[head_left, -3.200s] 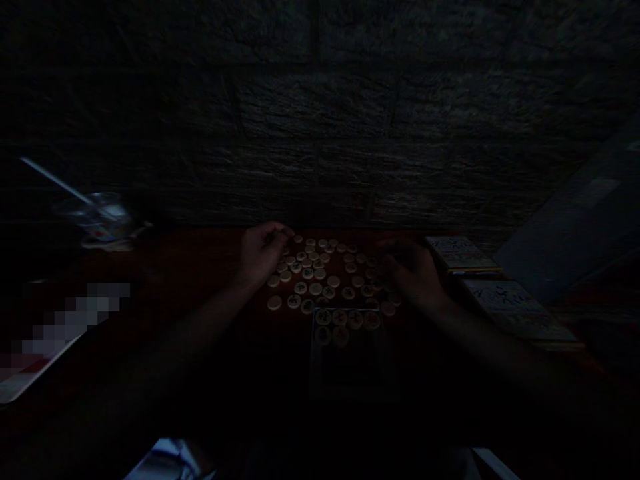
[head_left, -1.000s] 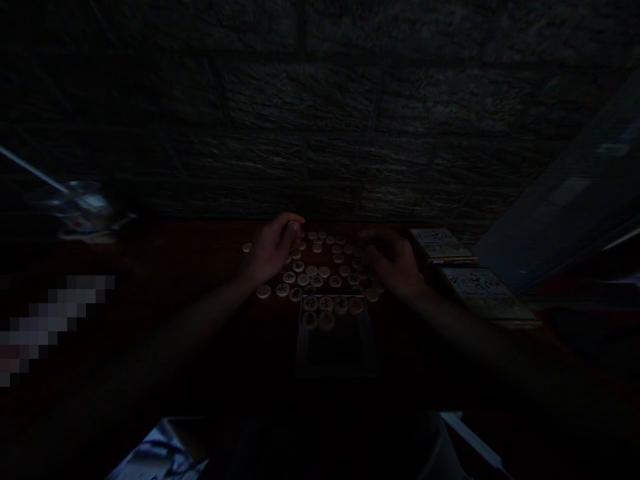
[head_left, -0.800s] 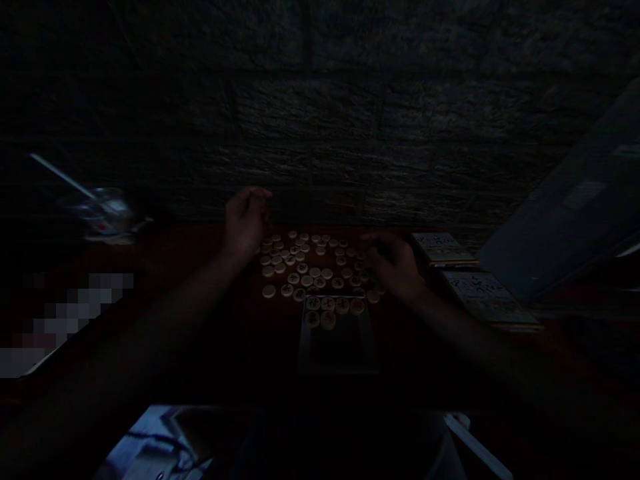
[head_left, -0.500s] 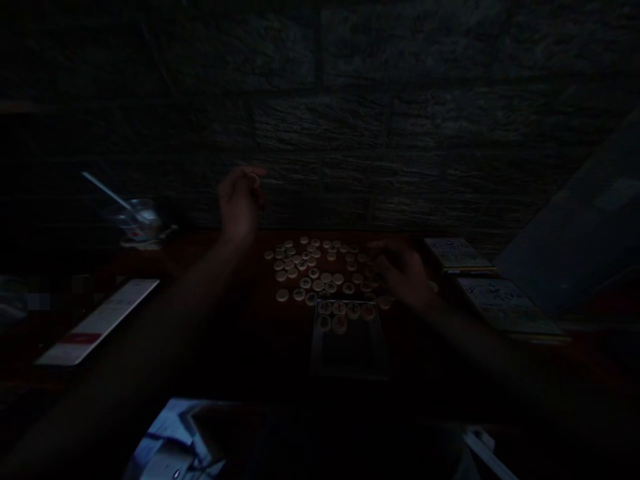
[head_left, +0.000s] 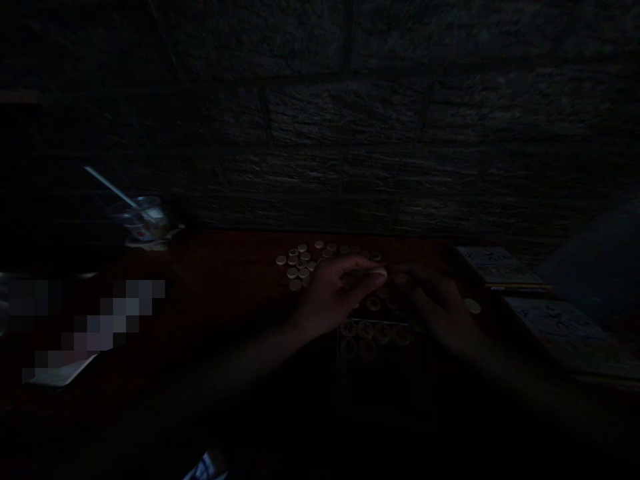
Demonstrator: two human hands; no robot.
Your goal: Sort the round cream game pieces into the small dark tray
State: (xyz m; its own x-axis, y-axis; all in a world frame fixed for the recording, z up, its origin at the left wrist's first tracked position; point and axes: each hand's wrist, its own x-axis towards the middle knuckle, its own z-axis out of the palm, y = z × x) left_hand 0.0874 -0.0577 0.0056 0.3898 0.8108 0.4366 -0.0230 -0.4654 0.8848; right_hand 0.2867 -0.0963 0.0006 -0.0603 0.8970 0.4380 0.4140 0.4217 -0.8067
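My left hand (head_left: 333, 290) is pinched on a pale round Chinese chess piece (head_left: 380, 272), raised over the pieces on the table. Facing it from the right, my right hand (head_left: 437, 300) has its fingers bent inward beside that piece; darkness hides what they hold, if anything. Several loose Chinese chess pieces (head_left: 299, 273) lie on the table, partly behind my left hand. Below both hands, a shallow dark tray or box (head_left: 383, 393) has marked pieces (head_left: 365, 329) in rows along its far end.
On the reddish-brown table (head_left: 240, 260) a cup with a straw (head_left: 145, 217) stands at the back left. A pixelated, phone-like flat thing (head_left: 65, 370) lies left. Two flat printed boxes or books (head_left: 505, 267) are at right, with a single piece (head_left: 472, 306) nearby. A stone wall (head_left: 320, 133) rises behind.
My left hand has come down and right from near the wall to the middle, carrying a piece. My right hand appears slightly lower and farther right. The view has shifted a little.
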